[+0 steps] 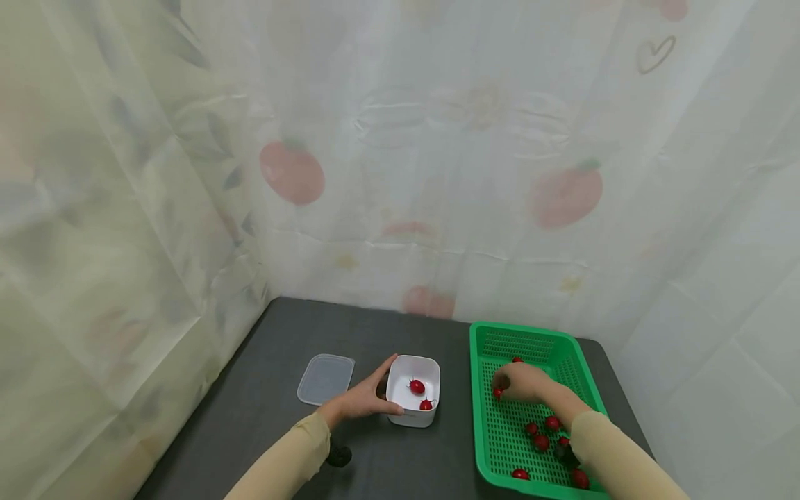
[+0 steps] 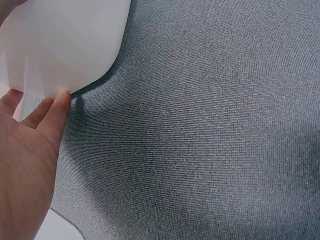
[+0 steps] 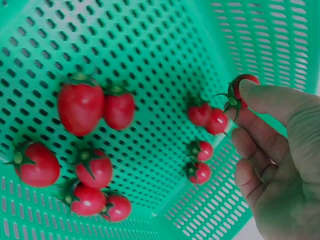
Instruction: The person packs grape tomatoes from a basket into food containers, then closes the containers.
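My left hand (image 1: 361,401) grips the near-left side of a small white square container (image 1: 409,419), thumb at the front and fingers at the back. Two cherry tomatoes (image 1: 417,387) lie inside it. In the left wrist view, fingertips (image 2: 62,99) touch the container's white wall (image 2: 70,45). Over the green perforated basket (image 1: 476,417), my right hand (image 1: 526,383) pinches a cherry tomato (image 3: 243,86) with a green stem between thumb and index finger. Below and beside that hand, several more cherry tomatoes (image 3: 81,109) are scattered on the basket floor.
A translucent lid (image 1: 326,379) lies on the dark grey table (image 1: 369,326), left of the container. By the left wrist is a black object (image 1: 339,456), its kind unclear. Patterned curtains (image 1: 400,173) hang behind and at both sides.
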Tool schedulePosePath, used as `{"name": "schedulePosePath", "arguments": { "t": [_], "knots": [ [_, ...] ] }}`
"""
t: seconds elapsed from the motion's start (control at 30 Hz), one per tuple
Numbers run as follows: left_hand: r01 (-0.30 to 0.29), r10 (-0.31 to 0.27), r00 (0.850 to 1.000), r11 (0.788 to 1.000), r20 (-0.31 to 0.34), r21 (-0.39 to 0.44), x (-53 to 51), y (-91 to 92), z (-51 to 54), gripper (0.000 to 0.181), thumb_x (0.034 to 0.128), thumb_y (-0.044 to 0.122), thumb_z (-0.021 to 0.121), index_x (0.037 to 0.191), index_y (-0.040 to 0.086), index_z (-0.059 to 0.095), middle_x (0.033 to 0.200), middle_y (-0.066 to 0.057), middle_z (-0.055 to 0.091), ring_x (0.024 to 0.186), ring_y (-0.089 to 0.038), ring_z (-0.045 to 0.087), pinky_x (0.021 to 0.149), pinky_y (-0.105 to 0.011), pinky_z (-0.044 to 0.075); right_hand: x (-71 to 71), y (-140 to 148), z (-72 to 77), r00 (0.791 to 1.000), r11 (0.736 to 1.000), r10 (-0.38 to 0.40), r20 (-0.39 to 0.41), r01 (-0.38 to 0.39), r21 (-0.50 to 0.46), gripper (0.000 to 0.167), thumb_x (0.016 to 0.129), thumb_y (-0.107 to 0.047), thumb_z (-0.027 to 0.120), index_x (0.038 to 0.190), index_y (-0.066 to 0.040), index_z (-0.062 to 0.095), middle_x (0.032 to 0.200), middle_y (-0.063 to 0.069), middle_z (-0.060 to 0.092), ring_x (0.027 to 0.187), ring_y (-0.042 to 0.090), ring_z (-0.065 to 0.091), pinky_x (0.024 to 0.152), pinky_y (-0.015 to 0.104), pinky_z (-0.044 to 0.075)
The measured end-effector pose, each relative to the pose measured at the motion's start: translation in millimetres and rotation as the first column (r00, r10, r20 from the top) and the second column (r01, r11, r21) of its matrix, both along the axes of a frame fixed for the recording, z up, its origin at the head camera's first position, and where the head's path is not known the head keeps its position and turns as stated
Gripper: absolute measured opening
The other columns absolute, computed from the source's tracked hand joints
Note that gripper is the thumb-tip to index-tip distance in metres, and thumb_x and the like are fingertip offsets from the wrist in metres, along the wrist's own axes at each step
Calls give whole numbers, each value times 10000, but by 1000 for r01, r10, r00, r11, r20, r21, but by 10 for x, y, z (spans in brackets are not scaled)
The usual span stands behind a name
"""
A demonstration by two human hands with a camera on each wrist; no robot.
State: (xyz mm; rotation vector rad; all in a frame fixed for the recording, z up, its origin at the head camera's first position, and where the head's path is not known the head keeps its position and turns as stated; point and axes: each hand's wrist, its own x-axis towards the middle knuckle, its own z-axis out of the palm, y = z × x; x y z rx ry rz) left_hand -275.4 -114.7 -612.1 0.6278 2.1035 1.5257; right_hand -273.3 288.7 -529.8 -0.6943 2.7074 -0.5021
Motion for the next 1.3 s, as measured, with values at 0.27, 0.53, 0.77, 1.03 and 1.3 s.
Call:
{"name": "schedulePosePath", "arguments": {
  "t": [0.27, 0.53, 0.77, 1.03, 1.3],
  "knots": [
    [-10, 10, 1000, 1000, 0, -11, 3, 12, 4, 1174, 864, 281, 849, 1658, 256, -15, 1672, -124, 172, 1468, -372, 302, 1131, -595, 319, -69, 31, 316, 999, 994, -40, -3, 40, -104, 194, 948, -98, 728, 1140, -116, 738, 1079, 3, 691, 994, 245, 644, 812, 467, 529],
    [-11, 11, 1000, 1000, -3, -10, 12, 12, 39, 1169, 865, 270, 848, 1656, 265, -14, 1668, -150, 174, 1458, -390, 309, 1125, -592, 329, -183, -77, 543, 999, 983, -37, 9, 38, -178, 218, 975, -195, 724, 1192, -184, 734, 1145, -67, 693, 1097, 209, 640, 877, 449, 528],
    [-18, 18, 1000, 1000, 0, -20, 2, 9, 23, 1173, 864, 284, 849, 1659, 247, -13, 1666, -142, 181, 1457, -386, 317, 1124, -594, 333, -209, -299, 673, 1000, 977, 6, -5, -7, -215, 209, 976, -184, 720, 1184, -193, 737, 1095, -58, 704, 1029, 163, 646, 863, 426, 527],
    [-9, 9, 1000, 1000, -4, -11, -15, -1, 4, 1178, 854, 319, 858, 1656, 280, -4, 1665, -130, 189, 1458, -379, 321, 1119, -568, 350, -286, -585, 701, 999, 974, 35, -2, -35, -225, 216, 976, -188, 723, 1192, -180, 734, 1100, -90, 695, 1052, 158, 637, 868, 397, 527],
    [-11, 11, 1000, 1000, -1, -15, -16, 5, 7, 1160, 868, 269, 846, 1659, 243, -3, 1661, -139, 199, 1447, -379, 334, 1109, -565, 361, -347, -878, 689, 994, 968, 108, -11, -107, -226, 210, 968, -147, 729, 1177, -137, 743, 1073, -54, 722, 1003, 148, 657, 845, 379, 539]
  ]
}}
